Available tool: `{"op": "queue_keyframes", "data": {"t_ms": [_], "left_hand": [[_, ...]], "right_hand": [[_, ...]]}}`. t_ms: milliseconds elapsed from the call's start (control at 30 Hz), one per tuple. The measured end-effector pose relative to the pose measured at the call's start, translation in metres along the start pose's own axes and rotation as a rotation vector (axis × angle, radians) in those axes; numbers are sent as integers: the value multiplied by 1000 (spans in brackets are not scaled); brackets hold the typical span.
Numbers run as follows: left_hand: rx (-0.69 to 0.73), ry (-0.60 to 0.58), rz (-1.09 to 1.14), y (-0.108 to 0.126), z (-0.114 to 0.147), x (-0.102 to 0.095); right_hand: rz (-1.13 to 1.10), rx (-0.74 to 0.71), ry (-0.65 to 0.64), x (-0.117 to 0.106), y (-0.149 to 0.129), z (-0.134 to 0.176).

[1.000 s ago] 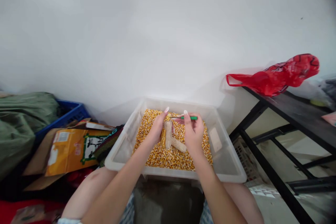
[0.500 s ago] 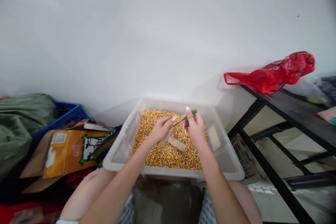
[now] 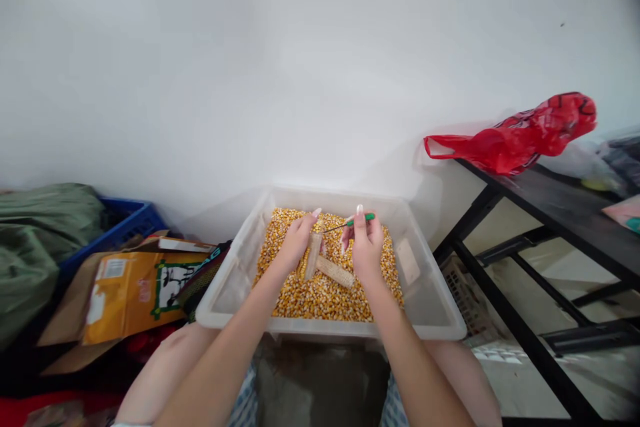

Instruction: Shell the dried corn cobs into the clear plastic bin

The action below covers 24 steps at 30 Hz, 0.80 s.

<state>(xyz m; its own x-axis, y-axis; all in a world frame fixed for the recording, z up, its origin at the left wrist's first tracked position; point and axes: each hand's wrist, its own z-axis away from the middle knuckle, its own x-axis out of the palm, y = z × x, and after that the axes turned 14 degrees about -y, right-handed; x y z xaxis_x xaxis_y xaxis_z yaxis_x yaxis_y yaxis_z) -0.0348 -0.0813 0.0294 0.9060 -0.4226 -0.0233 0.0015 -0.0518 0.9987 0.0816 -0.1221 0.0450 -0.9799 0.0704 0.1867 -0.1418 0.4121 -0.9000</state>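
My left hand point(image 3: 296, 243) is closed round a corn cob point(image 3: 313, 257), tilted over the kernels. Yellow kernels still cover the cob's left side, while the side facing right is stripped bare. Pinched in my right hand point(image 3: 367, 247) is a screwdriver point(image 3: 369, 217) with a green handle and a thin metal shaft. Its tip points left and reaches the upper part of the cob; whether it touches is too small to tell. A second, bare cob point(image 3: 336, 272) lies on the loose corn kernels point(image 3: 325, 303) between my hands. The kernels fill a translucent plastic tub point(image 3: 435, 287).
The tub rests across my knees, close to a white wall point(image 3: 320, 80). At left are a yellow cardboard box point(image 3: 133, 287), a blue crate point(image 3: 133, 213) and green cloth point(image 3: 45, 233). A black table point(image 3: 565, 207) with a red plastic bag point(image 3: 525, 137) stands at right.
My left hand has shifted slightly left and turned, so the held cob shows more of its bare side and its kernels. The screwdriver lies flatter, its tip moved left and up.
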Motion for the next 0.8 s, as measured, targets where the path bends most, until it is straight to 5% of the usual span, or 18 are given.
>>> {"op": "queue_keyframes", "data": {"t_ms": [400,800], "left_hand": [[23,1,66,0,0,0],[248,-97,-341,0,3,3]], "right_hand": [[-27,-38,-13,8,4,5],[88,138,-228,-1,18,1]]}}
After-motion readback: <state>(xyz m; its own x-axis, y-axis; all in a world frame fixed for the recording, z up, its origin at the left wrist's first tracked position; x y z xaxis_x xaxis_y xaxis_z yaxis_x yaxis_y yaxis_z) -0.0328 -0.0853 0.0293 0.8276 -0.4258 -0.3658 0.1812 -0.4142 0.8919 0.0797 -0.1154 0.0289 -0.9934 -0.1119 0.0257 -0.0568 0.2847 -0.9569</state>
